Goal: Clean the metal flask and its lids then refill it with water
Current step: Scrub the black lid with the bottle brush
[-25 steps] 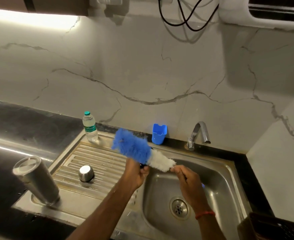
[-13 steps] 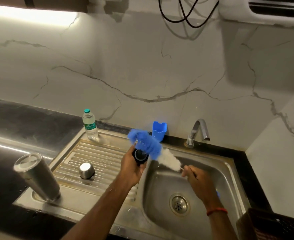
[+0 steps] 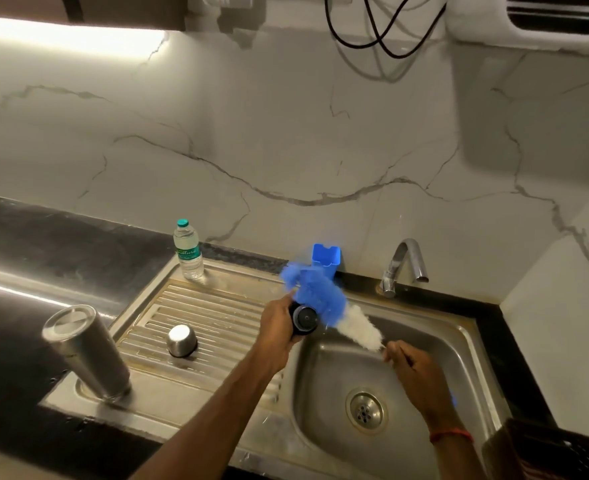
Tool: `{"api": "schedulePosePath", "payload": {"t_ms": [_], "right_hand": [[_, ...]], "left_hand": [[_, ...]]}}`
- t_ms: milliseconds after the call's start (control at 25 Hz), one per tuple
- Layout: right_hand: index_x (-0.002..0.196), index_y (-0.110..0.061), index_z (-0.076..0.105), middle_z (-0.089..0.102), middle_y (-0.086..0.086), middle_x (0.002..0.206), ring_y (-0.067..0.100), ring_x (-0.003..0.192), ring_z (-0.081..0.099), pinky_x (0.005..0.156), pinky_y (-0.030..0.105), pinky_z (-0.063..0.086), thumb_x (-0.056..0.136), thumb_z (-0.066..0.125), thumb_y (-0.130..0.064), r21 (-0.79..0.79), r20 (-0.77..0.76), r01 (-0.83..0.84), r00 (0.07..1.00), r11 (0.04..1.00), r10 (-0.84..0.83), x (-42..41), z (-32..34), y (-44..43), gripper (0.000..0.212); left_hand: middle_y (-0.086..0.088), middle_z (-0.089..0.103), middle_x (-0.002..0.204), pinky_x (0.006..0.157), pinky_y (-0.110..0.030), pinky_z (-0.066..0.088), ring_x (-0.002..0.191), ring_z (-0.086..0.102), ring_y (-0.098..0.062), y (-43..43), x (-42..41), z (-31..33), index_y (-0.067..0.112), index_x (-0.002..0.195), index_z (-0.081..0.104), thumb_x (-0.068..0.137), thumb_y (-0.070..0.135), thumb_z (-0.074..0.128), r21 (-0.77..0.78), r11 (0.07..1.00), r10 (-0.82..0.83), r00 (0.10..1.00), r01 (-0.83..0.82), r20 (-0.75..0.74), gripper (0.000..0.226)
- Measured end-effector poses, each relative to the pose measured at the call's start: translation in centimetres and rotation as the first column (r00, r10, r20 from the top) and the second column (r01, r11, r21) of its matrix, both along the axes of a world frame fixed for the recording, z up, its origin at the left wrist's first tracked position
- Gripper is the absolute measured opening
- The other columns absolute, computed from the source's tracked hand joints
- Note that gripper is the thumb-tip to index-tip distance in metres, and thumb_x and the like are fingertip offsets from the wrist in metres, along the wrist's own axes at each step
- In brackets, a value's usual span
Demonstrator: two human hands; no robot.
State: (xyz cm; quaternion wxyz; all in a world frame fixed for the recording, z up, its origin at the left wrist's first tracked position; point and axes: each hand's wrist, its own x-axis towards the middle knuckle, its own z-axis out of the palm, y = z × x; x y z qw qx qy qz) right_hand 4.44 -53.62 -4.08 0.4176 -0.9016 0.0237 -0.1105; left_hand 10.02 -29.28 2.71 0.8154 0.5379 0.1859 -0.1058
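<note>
Gripping a round dark lid [image 3: 305, 318] with fingers curled about its side, the left hand [image 3: 279, 323] holds it above the left edge of the steel sink [image 3: 320, 393], the lid's circular face turned toward the camera. Pressed against the lid's far side is a fluffy brush [image 3: 317, 296]: a thick blurred tuft of blue bristles at the far end, narrowing to a soft white tapered part toward the right. The right hand [image 3: 414, 372] hangs over the basin, its fingers closed round the brush's thin stem just past the white bristles; a red thread [image 3: 450, 435] circles its wrist.

The metal flask [image 3: 85, 355], a tall cylinder of dull brushed steel with a flat circular end uppermost, stands on the near left corner of the ribbed drainboard [image 3: 216, 306], well apart from both hands. A small, rounded, polished steel cap [image 3: 182, 340] sits on the ribs between the flask and the left hand.

At the drainboard's far edge stands a clear plastic bottle [image 3: 188, 249] with a green cap. A blue plastic holder [image 3: 326, 256] sits against the veined marble wall, and a curved chrome tap [image 3: 403, 266] rises to its right. The bench [image 3: 26, 237] on the left is glossy black stone. A round perforated drain [image 3: 365, 408] lies in the basin floor.
</note>
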Motion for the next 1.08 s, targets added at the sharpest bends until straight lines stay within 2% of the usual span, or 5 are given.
{"api": "schedulePosePath", "payload": {"t_ms": [160, 360, 560, 720, 1080], "right_hand": [[0.076, -0.035, 0.058, 0.061, -0.002, 0.065, 0.008, 0.062, 0.058, 0.059, 0.023, 0.047, 0.091, 0.028, -0.062, -0.094, 0.071, -0.047, 0.996, 0.994, 0.054, 2.2, 1.6, 2.9, 0.042], [0.077, -0.028, 0.065, 0.059, 0.001, 0.065, 0.010, 0.065, 0.057, 0.062, 0.031, 0.048, 0.086, 0.036, -0.068, 0.054, 0.013, 0.039, 0.999, 0.998, -0.039, -0.8, -0.3, -1.1, 0.051], [0.084, -0.030, 0.068, 0.062, -0.007, 0.074, 0.004, 0.073, 0.058, 0.066, 0.021, 0.046, 0.100, 0.050, -0.039, -0.021, 0.078, -0.018, 0.997, 1.000, 0.020, 2.4, 2.1, 2.4, 0.025], [0.077, -0.029, 0.068, 0.062, 0.000, 0.069, 0.010, 0.068, 0.059, 0.065, 0.032, 0.048, 0.101, 0.053, -0.029, 0.120, -0.009, 0.033, 0.999, 0.992, -0.032, -0.9, 0.4, -0.9, 0.028], [0.077, -0.030, 0.068, 0.063, 0.001, 0.069, 0.013, 0.064, 0.058, 0.062, 0.032, 0.048, 0.101, 0.055, -0.025, 0.131, -0.010, 0.020, 1.000, 0.991, -0.019, -0.4, 0.1, -0.8, 0.027]], "left_hand": [[-0.005, 0.074, 0.071, 0.070, -0.035, 0.057, 0.074, 0.070, -0.020, -1.0, -0.5, 0.1, 0.010, 0.089, 0.070, 0.100, 0.016, 0.055, 0.022, 1.000, 0.003, 1.000, -0.003, -0.018, 0.019], [-0.007, 0.075, 0.075, 0.052, -0.028, 0.055, 0.068, 0.073, -0.016, 0.1, -0.3, -0.1, 0.007, 0.100, 0.070, 0.102, 0.022, 0.054, -0.063, 0.998, 0.005, 0.999, -0.008, -0.049, 0.022], [-0.014, 0.075, 0.082, 0.083, -0.049, 0.059, 0.084, 0.071, -0.030, -1.7, -0.4, 0.4, 0.010, 0.087, 0.073, 0.098, 0.014, 0.055, 0.057, 0.998, -0.037, 0.999, 0.038, -0.025, 0.021], [-0.007, 0.075, 0.074, 0.050, -0.029, 0.055, 0.067, 0.073, -0.017, -0.7, -0.2, 0.8, 0.009, 0.095, 0.070, 0.100, 0.024, 0.059, -0.003, 1.000, -0.017, 1.000, 0.017, -0.009, 0.020], [-0.008, 0.075, 0.077, 0.059, -0.029, 0.053, 0.070, 0.070, -0.020, -0.1, 0.6, 0.4, 0.009, 0.098, 0.071, 0.100, 0.032, 0.058, -0.094, 0.993, 0.062, 0.995, -0.070, -0.082, 0.026]]}}
